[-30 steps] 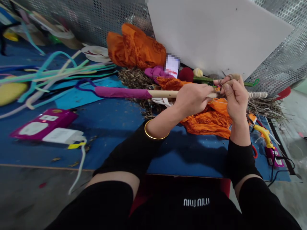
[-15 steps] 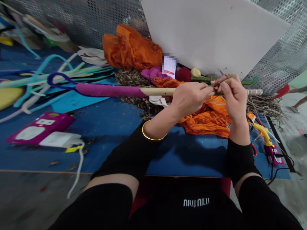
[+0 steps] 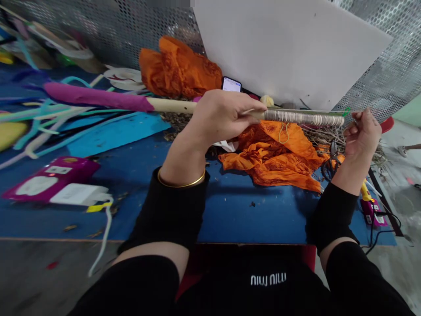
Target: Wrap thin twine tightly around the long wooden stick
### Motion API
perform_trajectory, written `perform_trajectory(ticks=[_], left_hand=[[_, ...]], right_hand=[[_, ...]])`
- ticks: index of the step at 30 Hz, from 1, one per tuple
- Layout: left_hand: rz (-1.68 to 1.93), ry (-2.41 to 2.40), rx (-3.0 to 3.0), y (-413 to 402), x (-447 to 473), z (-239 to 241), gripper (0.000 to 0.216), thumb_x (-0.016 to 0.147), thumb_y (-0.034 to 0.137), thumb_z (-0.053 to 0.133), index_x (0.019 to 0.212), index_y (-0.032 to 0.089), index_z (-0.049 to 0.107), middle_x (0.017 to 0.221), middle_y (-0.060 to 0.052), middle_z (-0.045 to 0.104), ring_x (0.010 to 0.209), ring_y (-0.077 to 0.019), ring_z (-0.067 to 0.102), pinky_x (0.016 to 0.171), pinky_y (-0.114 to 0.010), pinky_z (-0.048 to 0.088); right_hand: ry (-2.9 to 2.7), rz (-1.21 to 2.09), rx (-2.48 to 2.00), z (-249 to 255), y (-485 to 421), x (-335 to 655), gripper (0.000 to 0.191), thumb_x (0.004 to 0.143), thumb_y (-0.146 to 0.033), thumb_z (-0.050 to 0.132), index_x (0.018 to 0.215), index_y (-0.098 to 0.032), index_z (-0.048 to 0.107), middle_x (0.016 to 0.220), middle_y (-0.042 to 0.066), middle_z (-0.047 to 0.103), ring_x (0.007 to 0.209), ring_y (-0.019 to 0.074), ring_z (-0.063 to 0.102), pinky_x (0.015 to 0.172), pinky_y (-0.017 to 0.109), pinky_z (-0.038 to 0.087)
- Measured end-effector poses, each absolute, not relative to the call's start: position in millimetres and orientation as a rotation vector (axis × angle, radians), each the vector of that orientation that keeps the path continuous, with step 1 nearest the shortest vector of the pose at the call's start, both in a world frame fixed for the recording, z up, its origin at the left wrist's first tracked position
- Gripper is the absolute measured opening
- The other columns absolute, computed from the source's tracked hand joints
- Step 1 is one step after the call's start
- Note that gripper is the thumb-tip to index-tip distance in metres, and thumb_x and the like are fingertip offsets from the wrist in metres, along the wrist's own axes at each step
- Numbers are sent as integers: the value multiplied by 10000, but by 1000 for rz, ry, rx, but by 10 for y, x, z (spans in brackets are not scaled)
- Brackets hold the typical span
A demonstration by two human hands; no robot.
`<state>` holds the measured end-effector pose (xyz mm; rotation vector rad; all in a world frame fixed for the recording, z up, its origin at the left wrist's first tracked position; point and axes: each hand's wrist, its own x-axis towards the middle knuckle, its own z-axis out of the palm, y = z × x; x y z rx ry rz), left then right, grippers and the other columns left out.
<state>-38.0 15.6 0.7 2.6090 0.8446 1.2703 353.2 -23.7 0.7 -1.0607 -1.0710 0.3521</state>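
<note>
My left hand (image 3: 220, 116) is wrapped round a pale stick (image 3: 171, 105) that lies almost level across the view. Magenta cloth (image 3: 98, 97) covers the stick's left part, and a dark blue loop at that end is blurred. Right of my left hand, grey and cream cord is wound in close turns (image 3: 302, 118) up to the stick's right tip. Just past that tip, my right hand (image 3: 363, 131) pinches a thin string (image 3: 315, 111), drawn taut along the upper side of the winding from my left fingers. A loose yellowish strand (image 3: 283, 134) hangs below the winding.
Orange cloth (image 3: 272, 164) lies under the stick, with scissors (image 3: 333, 160) at its right. On the blue table (image 3: 256, 219) are a magenta power strip (image 3: 55, 177), a phone (image 3: 232, 84), coloured foam-like strips (image 3: 66, 123) and twigs. A white board (image 3: 289, 48) leans behind.
My right hand has moved right from beside my left hand, drawing the string out. My left hand and the stick have shifted left, uncovering the wound part.
</note>
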Motion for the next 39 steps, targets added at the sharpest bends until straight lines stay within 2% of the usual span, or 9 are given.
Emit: perform_trajectory(ticks=[5,10,13,19,24,29,32,34,39], left_hand=[[1299,734,2345,98,-336,23,261,877,423,742,1117,345,809,1031,11,830,909,-254,742,862,-446,626],[1388,688,2124,-28,-169,38,269,883,374,771,1123,258,804,1066,-8,827,924,-220,726,942,-438,657],[1396,712,2065,-81,-65,45,247,860,281,745,1089,222,819,972,-18,823,909,-216,749,897,-395,659],[1356,716,2036,-107,30,44,286,862,218,695,1122,205,814,1024,-23,825,956,-202,767,914,-329,640],[1421,778,2024,-75,0,40,265,892,226,714,1135,164,801,1084,-51,827,992,-205,766,920,-307,636],[1439,717,1955,-18,82,-11,253,919,271,728,1110,116,790,1045,-64,825,995,-194,763,916,-290,623],[1390,678,1954,-3,184,-64,237,934,284,709,1083,115,783,981,-55,814,922,-173,766,836,-266,616],[1348,687,1994,-10,239,-93,222,941,262,682,1097,129,769,975,-52,810,892,-163,763,808,-258,607],[1374,885,2121,-81,318,-127,246,915,213,640,1146,176,718,1050,-59,814,973,-186,759,854,-284,593]], right_hand=[[-1018,183,-1264,-203,33,3519,494,852,-753,571,683,-307,445,529,-77,381,479,123,321,528,350,314],[-1226,-196,-1499,-152,-75,3271,188,820,-397,746,809,-225,670,859,49,653,793,190,565,842,393,493],[-1386,-235,-1406,-70,-193,2988,137,911,-366,672,879,-237,706,992,66,684,956,214,613,1002,424,502],[-1741,372,-953,-117,-351,2143,368,924,-600,668,1053,-257,702,1023,30,743,1053,205,691,1024,399,566],[-1765,349,-966,-87,-544,1889,344,996,-492,607,779,-230,651,753,-10,665,724,147,628,762,324,563],[-1675,142,-773,-52,-655,1845,341,999,-529,577,804,-268,677,967,40,671,1101,243,689,1050,506,560],[-1660,302,-635,-129,-620,1758,403,1002,-593,533,786,-269,636,789,11,615,862,214,707,928,493,615],[-1553,384,-592,-173,-588,1704,418,1002,-577,540,732,-259,573,615,-38,469,579,145,573,723,397,608],[-1316,390,-725,-179,-562,1674,471,950,-593,594,666,-247,447,576,-63,326,473,89,318,461,258,348]])
